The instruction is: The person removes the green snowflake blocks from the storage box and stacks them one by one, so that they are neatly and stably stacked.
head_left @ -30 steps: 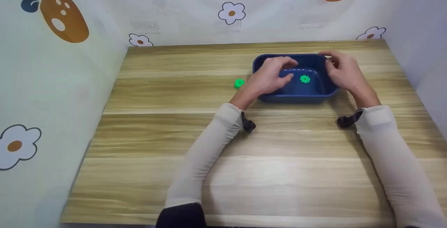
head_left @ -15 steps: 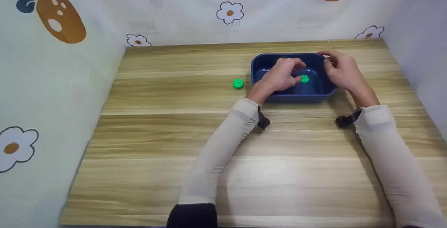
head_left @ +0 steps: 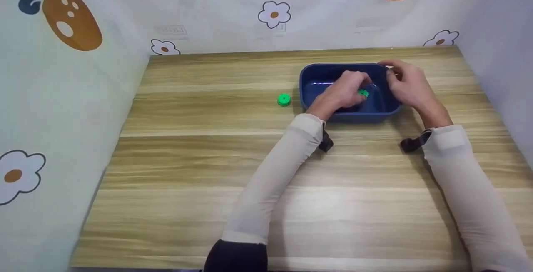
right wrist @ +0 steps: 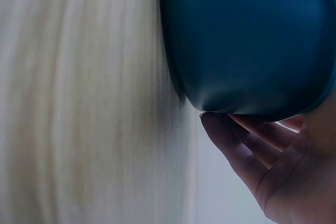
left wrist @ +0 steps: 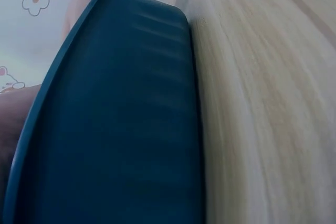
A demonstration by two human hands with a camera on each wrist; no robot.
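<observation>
A dark blue plastic basin (head_left: 312, 91) stands on the table, with a small green notched disc (head_left: 363, 93) on its floor. My left hand (head_left: 343, 89) reaches over the near rim into it, thumb and fingers apart and bent down around the disc; the thumb partly covers it. Whether they touch the disc is hard to tell, since the basin wall (left wrist: 121, 103) hides the fingertips in the left wrist view. My right hand (head_left: 408, 82) holds the basin's right end, thumb inside and fingers outside; the right wrist view shows the fingers (right wrist: 231, 148) against the outer wall.
A short stack of green notched discs (head_left: 284, 99) sits on the wooden table (head_left: 200, 159) just left of the basin. Patterned walls (head_left: 216, 13) stand behind and on both sides.
My left hand has moved right inside the basin and come over the green disc. The right hand keeps its hold on the basin's end, and the stack has not moved.
</observation>
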